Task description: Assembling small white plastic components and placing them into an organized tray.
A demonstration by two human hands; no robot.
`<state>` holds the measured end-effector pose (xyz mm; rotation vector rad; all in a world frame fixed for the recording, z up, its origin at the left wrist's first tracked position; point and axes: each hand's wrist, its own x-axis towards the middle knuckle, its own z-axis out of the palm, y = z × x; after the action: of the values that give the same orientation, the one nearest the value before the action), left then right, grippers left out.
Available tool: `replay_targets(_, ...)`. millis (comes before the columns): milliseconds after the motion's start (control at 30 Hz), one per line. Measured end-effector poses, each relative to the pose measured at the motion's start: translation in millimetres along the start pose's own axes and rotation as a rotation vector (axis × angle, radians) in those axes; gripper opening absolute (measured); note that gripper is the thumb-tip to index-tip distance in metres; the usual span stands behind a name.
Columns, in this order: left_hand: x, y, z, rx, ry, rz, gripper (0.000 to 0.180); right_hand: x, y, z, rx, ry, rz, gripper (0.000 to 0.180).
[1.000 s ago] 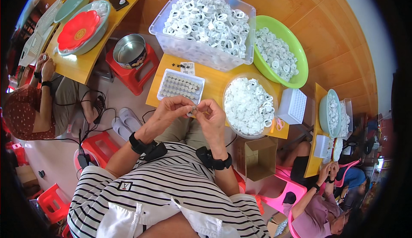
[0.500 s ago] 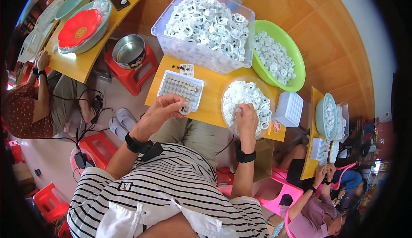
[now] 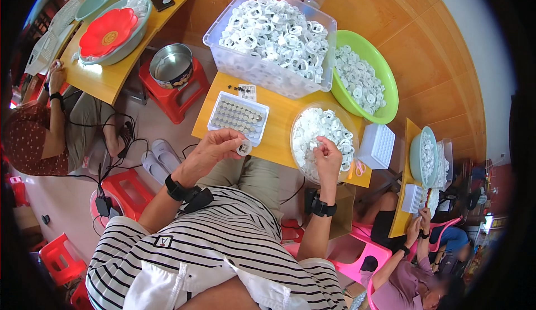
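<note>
Both hands were bare. Just behind the left hand (image 3: 216, 146), the wrist wore a black strap (image 3: 177, 190) with a boxy black unit (image 3: 199, 199); behind the right hand (image 3: 328, 162), a similar black band (image 3: 324, 209). Between the hands, khaki trousers (image 3: 254, 181) showed. Farther back from the grip: short-sleeved shirt (image 3: 223, 226), white, thin black stripes, plain white collar (image 3: 262, 293); small dark-edged square patch (image 3: 163, 242), left side.
</note>
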<state>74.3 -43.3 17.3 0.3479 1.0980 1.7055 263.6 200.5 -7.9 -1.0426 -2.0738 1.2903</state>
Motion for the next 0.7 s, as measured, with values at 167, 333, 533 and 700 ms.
replay_targets(167,-1.2,0.5,1.7,0.008,0.044,-0.020,0.016,-9.9,-32.3,1.0,0.523,-0.094,0.209,0.022)
replay_targets(333,-1.7,3.8,4.0,0.001,0.050,-0.044,0.018,-19.6,-49.0,14.9,0.697,-0.131,0.215,0.020)
replay_targets(533,3.3,2.4,4.7,-0.068,0.018,-0.040,0.017,-37.5,-79.2,42.1,0.581,-0.129,0.196,0.016)
replay_targets(700,2.1,0.5,5.6,-0.129,-0.008,-0.029,0.017,-51.3,-98.4,73.5,0.422,-0.272,-0.084,0.014)
